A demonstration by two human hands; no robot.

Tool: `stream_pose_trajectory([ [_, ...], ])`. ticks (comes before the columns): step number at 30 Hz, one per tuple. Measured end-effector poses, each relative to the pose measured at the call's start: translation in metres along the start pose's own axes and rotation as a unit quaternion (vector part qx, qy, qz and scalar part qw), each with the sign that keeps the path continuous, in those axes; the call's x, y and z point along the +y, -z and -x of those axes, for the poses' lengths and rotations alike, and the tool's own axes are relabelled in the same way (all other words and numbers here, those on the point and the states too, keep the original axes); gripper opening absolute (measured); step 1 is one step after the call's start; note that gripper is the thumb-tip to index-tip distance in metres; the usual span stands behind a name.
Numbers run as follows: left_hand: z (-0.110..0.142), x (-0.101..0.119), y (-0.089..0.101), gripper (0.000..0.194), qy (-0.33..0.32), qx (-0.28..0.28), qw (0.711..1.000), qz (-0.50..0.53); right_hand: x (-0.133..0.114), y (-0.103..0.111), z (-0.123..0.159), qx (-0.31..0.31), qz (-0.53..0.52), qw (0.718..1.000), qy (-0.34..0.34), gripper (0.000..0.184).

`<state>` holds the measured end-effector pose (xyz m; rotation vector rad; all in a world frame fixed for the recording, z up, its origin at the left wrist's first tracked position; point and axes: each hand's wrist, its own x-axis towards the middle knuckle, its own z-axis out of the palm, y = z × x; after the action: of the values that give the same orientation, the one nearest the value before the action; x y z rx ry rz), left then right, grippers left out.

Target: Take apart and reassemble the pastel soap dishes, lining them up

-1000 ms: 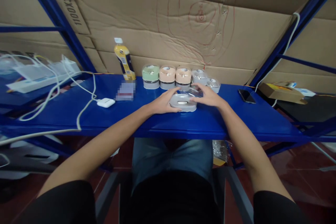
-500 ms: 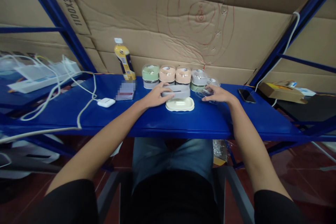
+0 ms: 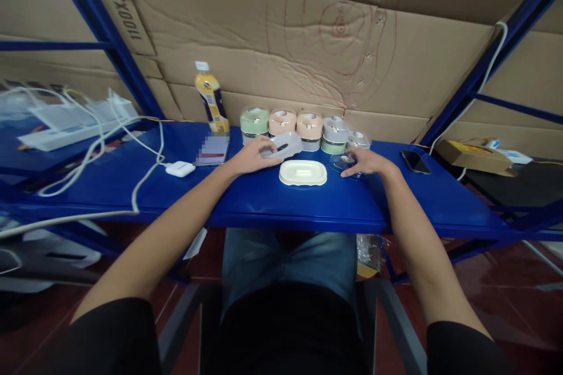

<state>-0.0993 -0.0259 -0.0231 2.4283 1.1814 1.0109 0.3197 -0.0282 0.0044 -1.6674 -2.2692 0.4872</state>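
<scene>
My left hand (image 3: 257, 154) grips a light grey plastic tray (image 3: 284, 145) by its left end. That tray is tilted, with a dark slot in its face, and is held in front of the row of boxes. On the table to its lower right lies a cream oval dish (image 3: 303, 173) with rounded corners. My right hand (image 3: 363, 161) has its thumb and fingers around the edge of a clear plastic lid (image 3: 338, 164) low over the table. The fingers partly hide this lid.
Behind my hands stand a green box (image 3: 255, 124), two peach boxes, and a grey-and-green stack (image 3: 335, 133). A juice bottle (image 3: 212, 96), a blurred-out flat item (image 3: 212, 149) and a white earbud case (image 3: 180, 169) are leftward. Rightward lies a phone (image 3: 414, 161). Cables run along the left.
My left hand has drawn the grey tray left and back from above the cream dish, tilting it. The dish now shows fully. My right hand stays at the clear lid.
</scene>
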Motion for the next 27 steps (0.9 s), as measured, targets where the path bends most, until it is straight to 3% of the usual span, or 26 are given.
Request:
stream_pose_trajectory([
  [5, 0.002, 0.034, -0.019, 0.064, -0.063, -0.025, 0.996, 0.056, -0.006, 0.004, 0.003, 0.059, -0.009, 0.998, 0.0, 0.089],
  [9, 0.0, 0.043, -0.032, 0.079, -0.054, -0.057, 0.995, 0.066, -0.024, 0.001, 0.008, 0.118, -0.113, 0.98, 0.114, 0.084],
  [12, -0.002, 0.04, -0.04, 0.092, -0.055, -0.059, 0.993, 0.085, -0.048, -0.01, 0.009, 0.09, -0.146, 0.964, 0.206, 0.082],
  [16, -0.004, 0.036, -0.051, 0.116, -0.062, -0.046, 0.988, 0.134, -0.079, -0.032, 0.004, 0.055, -0.11, 0.954, 0.274, 0.087],
  [20, -0.003, 0.039, -0.06, 0.128, -0.06, -0.046, 0.985, 0.153, -0.091, -0.043, 0.001, 0.055, -0.068, 0.953, 0.292, 0.09],
  [27, 0.0, 0.044, -0.062, 0.139, -0.047, -0.065, 0.99, 0.118, -0.089, -0.045, 0.001, 0.046, -0.036, 0.955, 0.29, 0.089],
])
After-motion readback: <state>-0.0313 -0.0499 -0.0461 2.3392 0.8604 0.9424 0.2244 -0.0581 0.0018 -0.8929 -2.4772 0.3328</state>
